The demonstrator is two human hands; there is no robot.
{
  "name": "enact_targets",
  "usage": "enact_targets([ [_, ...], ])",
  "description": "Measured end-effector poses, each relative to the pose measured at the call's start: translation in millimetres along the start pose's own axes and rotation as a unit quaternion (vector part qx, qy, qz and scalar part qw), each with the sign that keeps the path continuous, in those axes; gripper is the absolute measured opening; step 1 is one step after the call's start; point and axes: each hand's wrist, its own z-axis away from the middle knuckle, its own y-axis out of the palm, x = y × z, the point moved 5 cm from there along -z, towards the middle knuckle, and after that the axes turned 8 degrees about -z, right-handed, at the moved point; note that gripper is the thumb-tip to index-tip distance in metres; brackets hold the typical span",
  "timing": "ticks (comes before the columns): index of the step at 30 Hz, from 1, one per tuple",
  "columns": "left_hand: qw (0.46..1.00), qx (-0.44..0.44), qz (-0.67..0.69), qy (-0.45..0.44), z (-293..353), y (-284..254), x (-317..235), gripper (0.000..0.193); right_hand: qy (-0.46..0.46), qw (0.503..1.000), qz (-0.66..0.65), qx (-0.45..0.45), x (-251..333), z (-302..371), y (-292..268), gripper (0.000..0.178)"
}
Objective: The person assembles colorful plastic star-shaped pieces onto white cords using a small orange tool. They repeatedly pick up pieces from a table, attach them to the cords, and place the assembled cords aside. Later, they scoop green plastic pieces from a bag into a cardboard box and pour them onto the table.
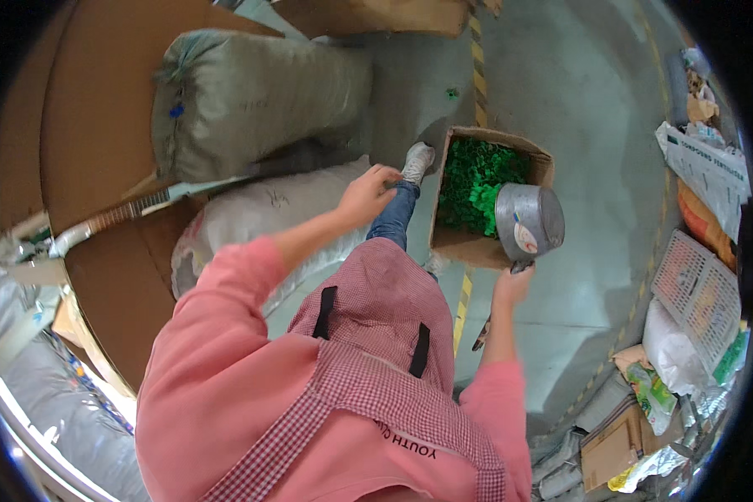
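Note:
My right hand (511, 289) is wrapped round the dark handle of a dented grey metal saucepan (537, 219). The pan is tipped over an open cardboard box (468, 243) standing on the floor, its mouth turned toward the box. Inside the box lie many bright green artificial-looking leafy pieces (475, 171), some of them right at the pan's rim. My left hand (366, 197) hangs in front of my knee, left of the box, with its fingers curled together. A small dark bit shows by those fingers, too small to name.
A stuffed grey-green sack (263, 100) and a white sack (268, 213) lie on the left beside large cardboard sheets (100, 100). Yellow-black tape (478, 67) runs along the floor. At the right stand a white plastic crate (696, 289), bags and cartons (611, 452).

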Motion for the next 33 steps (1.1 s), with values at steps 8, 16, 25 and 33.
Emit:
enact_targets([
  [8,0.949,0.130,-0.283,-0.048,-299.6,88.7,74.2,0.036,0.259,0.909,-0.321,0.052,-62.6,36.3,63.7,0.039],
  [16,0.879,0.216,-0.417,-0.081,-456.6,225.3,156.1,0.041,0.485,0.626,-0.611,0.019,-42.6,60.6,101.8,0.021],
  [25,0.866,0.180,-0.466,-0.025,-531.3,316.2,251.3,0.042,0.555,0.606,-0.570,0.010,-62.2,59.1,125.4,0.020],
  [33,0.951,-0.072,-0.193,0.230,-452.0,253.4,87.6,0.035,0.552,0.654,-0.516,-0.044,-40.6,49.7,115.2,0.021],
])
